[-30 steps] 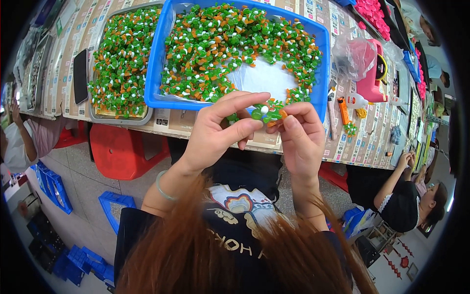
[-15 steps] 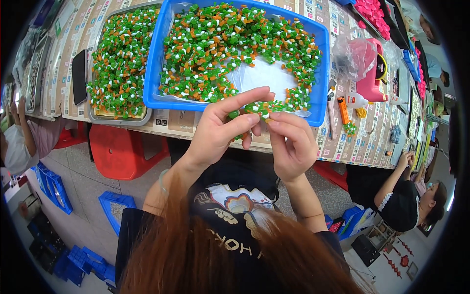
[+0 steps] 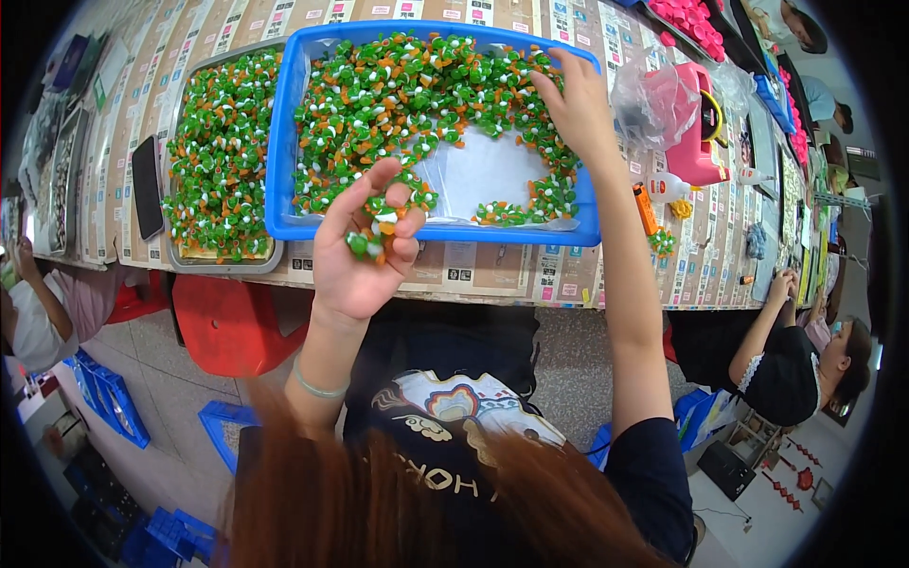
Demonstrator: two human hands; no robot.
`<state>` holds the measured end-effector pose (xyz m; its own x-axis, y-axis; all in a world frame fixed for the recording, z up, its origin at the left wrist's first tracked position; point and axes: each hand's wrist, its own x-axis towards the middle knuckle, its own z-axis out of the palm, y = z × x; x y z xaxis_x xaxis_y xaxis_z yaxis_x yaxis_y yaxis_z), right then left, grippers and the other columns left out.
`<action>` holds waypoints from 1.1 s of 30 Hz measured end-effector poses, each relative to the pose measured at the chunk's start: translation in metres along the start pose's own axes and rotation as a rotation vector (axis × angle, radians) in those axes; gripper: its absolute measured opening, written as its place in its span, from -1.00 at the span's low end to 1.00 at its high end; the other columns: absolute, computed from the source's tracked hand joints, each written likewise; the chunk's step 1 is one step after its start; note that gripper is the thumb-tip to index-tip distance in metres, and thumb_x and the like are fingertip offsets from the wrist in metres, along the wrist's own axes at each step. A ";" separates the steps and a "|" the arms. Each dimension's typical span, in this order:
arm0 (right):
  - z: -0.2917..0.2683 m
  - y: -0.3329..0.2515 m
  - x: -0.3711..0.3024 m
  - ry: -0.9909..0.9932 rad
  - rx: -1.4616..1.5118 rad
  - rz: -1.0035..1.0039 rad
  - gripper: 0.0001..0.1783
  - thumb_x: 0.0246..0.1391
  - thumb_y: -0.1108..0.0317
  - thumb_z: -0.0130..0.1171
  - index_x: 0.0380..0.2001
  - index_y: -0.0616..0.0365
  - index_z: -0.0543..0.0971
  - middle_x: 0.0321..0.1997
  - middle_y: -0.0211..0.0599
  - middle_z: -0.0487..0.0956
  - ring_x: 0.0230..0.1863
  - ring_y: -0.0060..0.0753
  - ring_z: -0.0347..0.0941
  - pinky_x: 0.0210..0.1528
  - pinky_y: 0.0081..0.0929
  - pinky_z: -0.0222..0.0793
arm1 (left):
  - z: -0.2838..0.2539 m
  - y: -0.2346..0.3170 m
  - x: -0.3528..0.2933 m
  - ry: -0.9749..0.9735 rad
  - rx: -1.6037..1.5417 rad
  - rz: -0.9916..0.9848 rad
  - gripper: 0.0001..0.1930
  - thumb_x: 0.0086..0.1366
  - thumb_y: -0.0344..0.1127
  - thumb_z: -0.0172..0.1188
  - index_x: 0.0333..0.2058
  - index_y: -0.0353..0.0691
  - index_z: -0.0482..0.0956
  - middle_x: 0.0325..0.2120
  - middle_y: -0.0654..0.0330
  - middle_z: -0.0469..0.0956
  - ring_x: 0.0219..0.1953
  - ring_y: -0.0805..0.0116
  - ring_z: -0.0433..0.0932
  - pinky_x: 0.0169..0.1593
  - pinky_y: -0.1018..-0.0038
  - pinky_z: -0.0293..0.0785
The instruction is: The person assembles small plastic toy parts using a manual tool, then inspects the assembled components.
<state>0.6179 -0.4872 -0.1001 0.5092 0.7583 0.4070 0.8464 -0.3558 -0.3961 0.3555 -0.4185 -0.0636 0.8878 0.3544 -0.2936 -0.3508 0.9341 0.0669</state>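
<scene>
My left hand (image 3: 352, 279) is turned palm up in front of the blue tray (image 3: 502, 236), its fingers curled around several small green, white and orange plastic pieces (image 3: 365, 244). My right hand (image 3: 582, 114) reaches over the tray's far right corner. Its thumb and fingers are apart, with nothing visible between them. Beneath those fingertips lie more of the small pieces (image 3: 379, 104), heaped over the left and back of the tray and along its right side. White lining (image 3: 492, 175) shows through at the middle right.
A metal tray (image 3: 220, 264) of similar pieces stands left of the blue one, beside a dark phone (image 3: 148, 189). To the right are a pink tape dispenser (image 3: 696, 142), clear plastic bags (image 3: 649, 109), an orange lighter (image 3: 645, 208) and a white bottle (image 3: 670, 186). Another person (image 3: 791, 388) sits at far right.
My hands have come apart from their pinch at the tray's front edge. The left has turned palm up and moved left with pieces in it; the right has reached out to the tray's far right corner.
</scene>
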 end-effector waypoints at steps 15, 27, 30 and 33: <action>-0.034 -0.074 -0.073 -0.436 -0.083 -0.095 -0.50 -0.21 0.30 0.15 -0.09 0.01 0.33 0.01 -0.04 0.24 -0.05 -0.05 0.21 -0.04 -0.20 0.15 | -0.001 0.012 -0.007 0.190 -0.073 0.026 -0.80 0.13 -0.43 -0.04 -0.23 -0.23 0.36 -0.41 0.17 0.37 -0.21 0.24 0.36 -0.08 0.29 0.41; -0.021 -0.083 -0.037 -0.496 0.145 0.071 -0.76 -0.17 0.39 0.07 -0.35 0.22 0.47 -0.26 -0.19 0.47 -0.15 -0.17 0.33 -0.08 -0.35 0.22 | -0.010 0.019 -0.020 0.094 0.134 -0.056 -0.79 0.14 -0.42 -0.01 -0.21 -0.19 0.33 -0.39 0.25 0.32 -0.41 0.45 0.32 -0.57 0.70 0.26; 0.000 -0.091 -0.036 -0.529 -0.020 -0.056 -0.77 -0.23 0.44 0.07 -0.38 0.23 0.46 -0.31 -0.19 0.47 -0.19 -0.18 0.33 -0.14 -0.34 0.25 | -0.015 0.020 -0.022 -0.017 0.077 -0.116 -0.79 0.13 -0.41 0.00 -0.22 -0.20 0.33 -0.37 0.25 0.33 -0.42 0.46 0.33 -0.59 0.71 0.22; 0.012 -0.101 -0.034 -0.519 -0.291 -0.200 -0.86 -0.31 0.50 0.01 -0.53 0.21 0.39 -0.44 -0.21 0.43 -0.27 -0.22 0.34 -0.23 -0.33 0.28 | -0.005 0.020 -0.025 0.083 0.174 -0.097 -0.80 0.11 -0.41 0.03 -0.25 -0.20 0.35 -0.41 0.27 0.34 -0.49 0.50 0.31 -0.63 0.73 0.18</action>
<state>0.5137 -0.4703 -0.0837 0.2568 0.9660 -0.0318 0.9624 -0.2586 -0.0832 0.3251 -0.4088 -0.0598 0.8847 0.2644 -0.3840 -0.2017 0.9596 0.1961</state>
